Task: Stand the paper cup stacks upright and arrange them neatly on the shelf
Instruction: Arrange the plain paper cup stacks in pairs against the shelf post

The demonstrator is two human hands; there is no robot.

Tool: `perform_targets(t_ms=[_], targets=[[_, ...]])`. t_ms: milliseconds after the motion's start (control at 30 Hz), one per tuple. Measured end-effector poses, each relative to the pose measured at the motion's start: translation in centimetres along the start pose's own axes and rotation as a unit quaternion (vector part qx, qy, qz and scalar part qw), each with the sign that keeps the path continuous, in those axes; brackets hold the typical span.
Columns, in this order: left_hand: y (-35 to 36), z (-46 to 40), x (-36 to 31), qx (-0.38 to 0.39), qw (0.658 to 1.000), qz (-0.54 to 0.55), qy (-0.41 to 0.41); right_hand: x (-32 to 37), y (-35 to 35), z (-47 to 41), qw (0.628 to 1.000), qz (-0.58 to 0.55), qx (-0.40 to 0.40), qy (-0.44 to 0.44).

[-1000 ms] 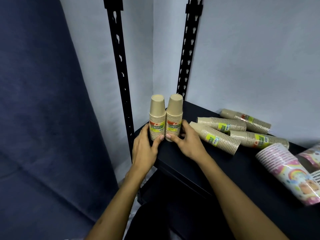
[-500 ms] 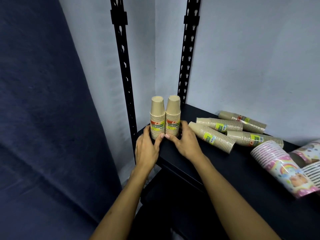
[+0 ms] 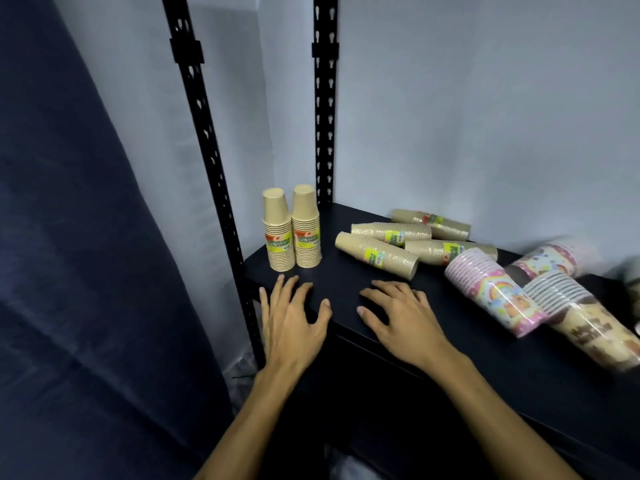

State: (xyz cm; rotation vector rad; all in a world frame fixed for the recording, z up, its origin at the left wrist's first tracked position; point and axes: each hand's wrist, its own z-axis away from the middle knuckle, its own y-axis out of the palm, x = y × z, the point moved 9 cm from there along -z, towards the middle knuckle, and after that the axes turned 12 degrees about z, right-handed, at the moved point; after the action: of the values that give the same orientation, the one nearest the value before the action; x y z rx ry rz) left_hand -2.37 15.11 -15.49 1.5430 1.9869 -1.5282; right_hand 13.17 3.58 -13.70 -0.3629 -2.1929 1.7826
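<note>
Cup stacks: two brown ones [image 3: 292, 228] now stand upright, touching side by side, in the far left corner of the shelf [image 3: 346, 282], next to the black uprights [image 3: 325, 133]. A second ago we had both hands pressed around their bases; now we've pulled back. Our left hand [image 3: 294, 318] hovers near the shelf's front edge with fingers spread, holding nothing. Our right hand [image 3: 403, 315] is the same, loose and empty, just right of the left one and near the closest lying stack. So the grip is let go on both sides and the pair stays up unaided; that part looks done.

Left to do: four brown stacks [image 3: 408, 244] lie on their sides, bunched mid-shelf to the right of the standing pair, some touching or overlapping. Farther right, a pink rainbow-print stack [image 3: 495, 292] lies tilted, leaning against a brownish printed stack [image 3: 585, 327], with another patterned one [image 3: 550, 259] behind; the right edge is blurred, maybe more there.

Our guess is the nearest lying brown stack [image 3: 375, 256] goes next, since the right hand is just in front of it. Roughly a quarter through. Wrapped stacks are tall and narrow, so a knock could topple the standing pair.
</note>
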Motion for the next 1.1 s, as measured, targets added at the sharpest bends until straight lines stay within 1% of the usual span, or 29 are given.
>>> perform_targets(t_ms=[100, 167, 233, 267, 367, 467, 567, 667, 733, 833, 967, 1100], targets=[[2.5, 0.3, -3.2, 0.088, 0.995, 0.006, 0.04, -3.1, -0.5, 1.7, 1.0, 0.01, -0.003, 0.025], [4.4, -0.1, -4.7, 0.149, 0.988, 0.013, 0.046, -4.9, -0.8, 2.3, 0.999, 0.019, -0.011, 0.042], [6.0, -0.7, -5.9, 0.185, 0.982, 0.013, 0.046, -6.5, -1.0, 2.6, 0.998, 0.027, -0.019, 0.059], [6.6, -1.2, -6.2, 0.19, 0.981, 0.014, 0.043, -7.2, -1.2, 2.6, 0.997, 0.027, -0.023, 0.065], [7.4, -3.0, -6.8, 0.186, 0.981, 0.048, 0.007, -8.8, -1.7, 2.4, 0.996, 0.024, -0.037, 0.079], [7.3, -5.1, -7.1, 0.148, 0.985, 0.083, -0.035, -10.0, -2.5, 1.9, 0.994, 0.018, -0.058, 0.095], [7.5, -6.6, -7.2, 0.112, 0.988, 0.074, -0.079, -11.2, -3.5, 1.0, 0.99, -0.003, -0.089, 0.112], [8.5, -7.5, -7.5, 0.103, 0.988, 0.06, -0.101, -11.8, -4.0, 0.0, 0.987, -0.003, -0.111, 0.12], [9.3, -7.9, -7.7, 0.1, 0.987, 0.061, -0.113, -11.7, -4.2, -1.1, 0.987, 0.008, -0.123, 0.106], [9.9, -8.0, -7.9, 0.078, 0.985, 0.099, -0.117, -11.6, -3.9, -3.3, 0.987, 0.082, -0.115, 0.077], [9.9, -7.8, -7.9, 0.067, 0.979, 0.165, -0.095, -11.8, -3.0, -5.5, 0.978, 0.178, -0.074, 0.076], [10.5, -7.9, -7.5, 0.087, 0.969, 0.217, -0.084, -12.4, -2.5, -6.2, 0.976, 0.186, -0.091, 0.074]])
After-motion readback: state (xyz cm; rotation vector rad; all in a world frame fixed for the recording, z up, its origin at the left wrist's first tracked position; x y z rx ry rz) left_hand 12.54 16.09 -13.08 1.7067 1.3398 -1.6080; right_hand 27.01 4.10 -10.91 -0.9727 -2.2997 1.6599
